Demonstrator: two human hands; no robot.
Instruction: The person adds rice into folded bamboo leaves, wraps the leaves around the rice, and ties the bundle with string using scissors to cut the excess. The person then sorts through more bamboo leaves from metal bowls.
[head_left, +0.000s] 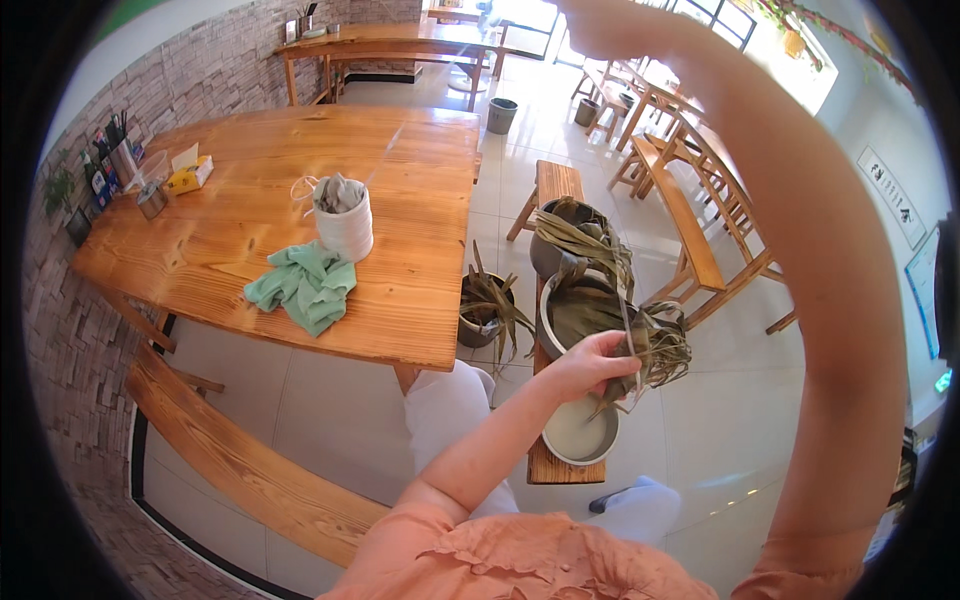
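Observation:
My left hand (598, 365) grips a bunch of long dried-looking leaves (660, 349) above the bench, with a thin pale string running over it. My right hand (611, 30) is raised at the top edge, partly cut off; what it holds cannot be made out. Below my left hand stands a round pot of cloudy whitish contents (576, 431). Behind it a metal pot (547, 322) holds wide green-brown leaves, and a darker pot (546, 251) has more leaves over its rim. On the table, a white spool of string (345, 225) has a grey cloth stuffed in its top.
A green cloth (304, 289) lies on the wooden table (405, 300) at left. A bin with leaves (480, 330) stands between table and narrow bench (566, 471). A long bench (262, 480) lies lower left. Tissues (190, 176) and bottles (94, 178) sit near the brick wall.

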